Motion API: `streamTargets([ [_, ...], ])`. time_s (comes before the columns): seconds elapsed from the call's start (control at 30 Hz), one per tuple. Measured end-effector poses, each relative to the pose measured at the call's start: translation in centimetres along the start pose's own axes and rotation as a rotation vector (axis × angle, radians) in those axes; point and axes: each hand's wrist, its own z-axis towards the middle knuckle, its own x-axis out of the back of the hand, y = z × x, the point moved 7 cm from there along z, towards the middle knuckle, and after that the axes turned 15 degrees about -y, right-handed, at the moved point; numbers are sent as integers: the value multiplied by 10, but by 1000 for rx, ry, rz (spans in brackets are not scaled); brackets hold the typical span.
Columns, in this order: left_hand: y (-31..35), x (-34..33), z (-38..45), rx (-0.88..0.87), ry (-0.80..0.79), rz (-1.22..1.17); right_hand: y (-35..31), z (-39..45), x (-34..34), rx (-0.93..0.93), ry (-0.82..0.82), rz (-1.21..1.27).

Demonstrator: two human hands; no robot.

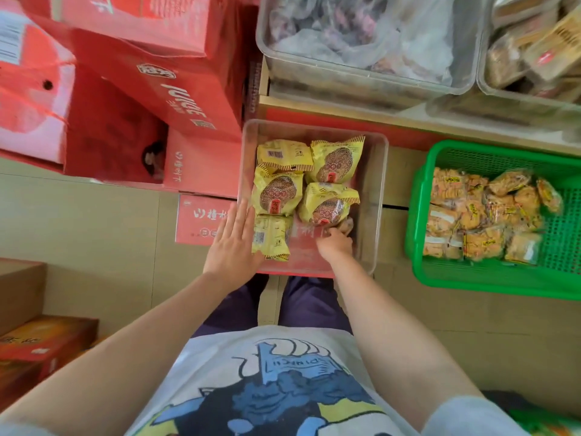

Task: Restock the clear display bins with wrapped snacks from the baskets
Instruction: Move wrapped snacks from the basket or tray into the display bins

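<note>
Tiled flooring is supporting a clear bin (375, 196) where yellow packs (278, 191) are lying, light, crinkly and probably crushable, best pinched at crimped edges; left hand (234, 247) is resting flat, right hand (336, 242) is pinching a small snack (345, 225).

Upside-down "JUNGLE" in white on red carton (176, 99), Chinese characters on lower red box (201, 220), unreadable
</note>
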Motion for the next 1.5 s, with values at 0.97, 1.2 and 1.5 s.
streamTargets([
  [0.97,190,230,-121,-671,168,-1282,-29,-303,182,1136,-153,569],
  [1.2,289,238,-81,-609,303,-1317,45,-261,275,1024,-67,779],
  [1.5,396,220,37,-212,412,-426,127,-173,458,840,178,994],
])
